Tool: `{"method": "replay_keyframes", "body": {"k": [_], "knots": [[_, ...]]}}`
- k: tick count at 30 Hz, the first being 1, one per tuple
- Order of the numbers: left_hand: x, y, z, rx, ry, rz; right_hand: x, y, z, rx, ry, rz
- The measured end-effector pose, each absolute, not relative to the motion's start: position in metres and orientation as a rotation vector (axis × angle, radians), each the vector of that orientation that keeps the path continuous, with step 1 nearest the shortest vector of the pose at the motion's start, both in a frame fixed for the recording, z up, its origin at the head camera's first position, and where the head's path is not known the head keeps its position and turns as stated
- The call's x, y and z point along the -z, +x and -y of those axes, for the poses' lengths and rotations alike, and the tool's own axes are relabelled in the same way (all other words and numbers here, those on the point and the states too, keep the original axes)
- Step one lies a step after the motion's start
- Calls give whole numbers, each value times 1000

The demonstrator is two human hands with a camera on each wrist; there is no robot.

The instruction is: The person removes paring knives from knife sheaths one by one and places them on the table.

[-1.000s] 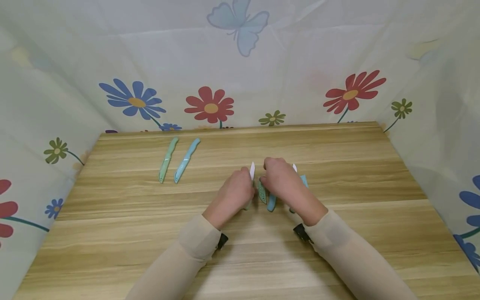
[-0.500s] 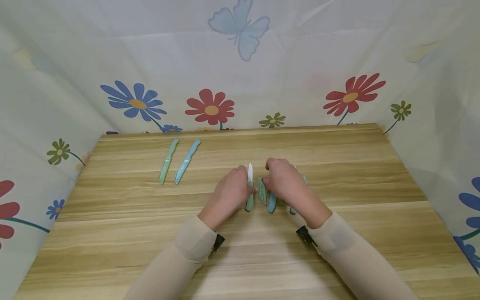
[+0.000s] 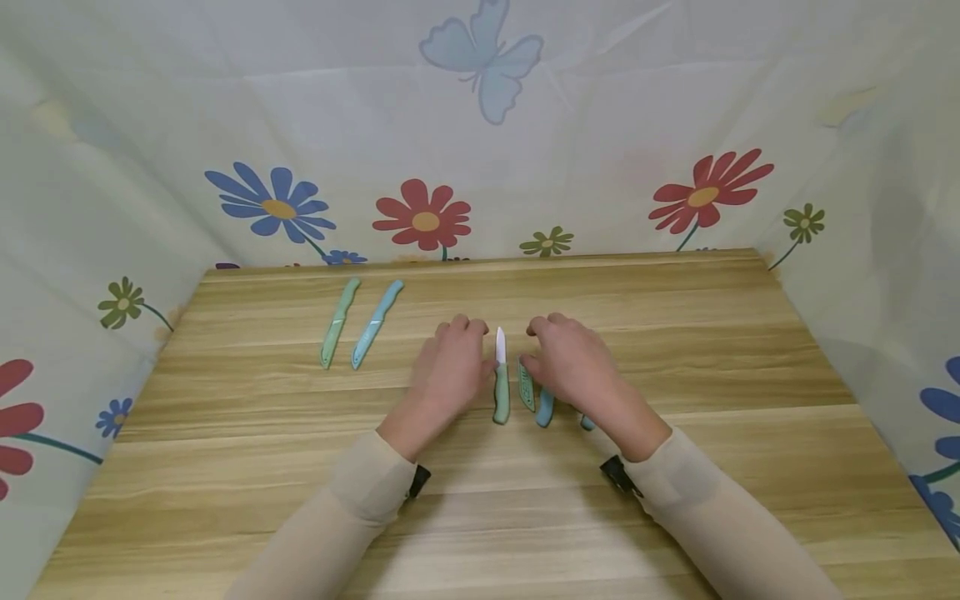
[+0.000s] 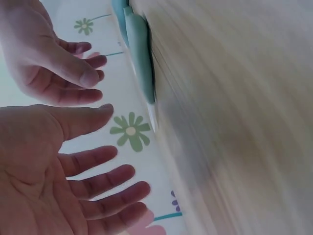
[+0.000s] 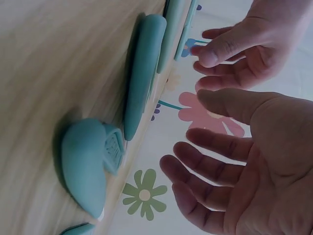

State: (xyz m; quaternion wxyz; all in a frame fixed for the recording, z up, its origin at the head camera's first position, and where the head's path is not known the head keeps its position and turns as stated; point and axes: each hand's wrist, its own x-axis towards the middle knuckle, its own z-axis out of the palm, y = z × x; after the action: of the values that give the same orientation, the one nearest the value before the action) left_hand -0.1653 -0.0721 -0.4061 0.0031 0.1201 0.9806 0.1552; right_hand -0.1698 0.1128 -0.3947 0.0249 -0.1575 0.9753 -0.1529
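Observation:
A small green knife (image 3: 502, 396) with a bare white blade lies on the table, blade pointing away. Just left of it my left hand (image 3: 452, 367) hovers with relaxed, spread fingers, holding nothing; its palm shows in the left wrist view. To the knife's right is a green sheath (image 3: 527, 387), near my right thumb. My right hand (image 3: 573, 358) hangs over a blue knife (image 3: 545, 408), fingers loosely bent around nothing. The right wrist view shows a second blue handle (image 5: 83, 166) with a blue sheath (image 5: 113, 149) behind it; my right hand mostly hides these from above.
At the back left, a sheathed green knife (image 3: 340, 325) and a sheathed blue knife (image 3: 377, 325) lie side by side. The wooden table (image 3: 480, 517) is bounded by a flower-printed cloth (image 3: 600, 167) behind and on both sides.
My left hand has let go of the green knife and drawn off to the left, its fingers spreading. The knife now lies on the table. My right hand has barely moved.

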Motion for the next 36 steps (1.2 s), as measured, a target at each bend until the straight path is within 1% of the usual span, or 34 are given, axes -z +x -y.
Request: {"method": "replay_keyframes", "body": {"k": [7, 13, 24, 36], "knots": [[405, -168, 88, -303, 505, -3174, 397, -169, -115, 388, -645, -3103], [405, -172, 105, -228, 532, -3200, 402, -168, -116, 328, -754, -3123], [402, -190, 151, -207, 424, -3249, 407, -167, -109, 339, -805, -3087], [398, -223, 185, -225, 275, -3218, 404, -165, -92, 263, -854, -3070]]}}
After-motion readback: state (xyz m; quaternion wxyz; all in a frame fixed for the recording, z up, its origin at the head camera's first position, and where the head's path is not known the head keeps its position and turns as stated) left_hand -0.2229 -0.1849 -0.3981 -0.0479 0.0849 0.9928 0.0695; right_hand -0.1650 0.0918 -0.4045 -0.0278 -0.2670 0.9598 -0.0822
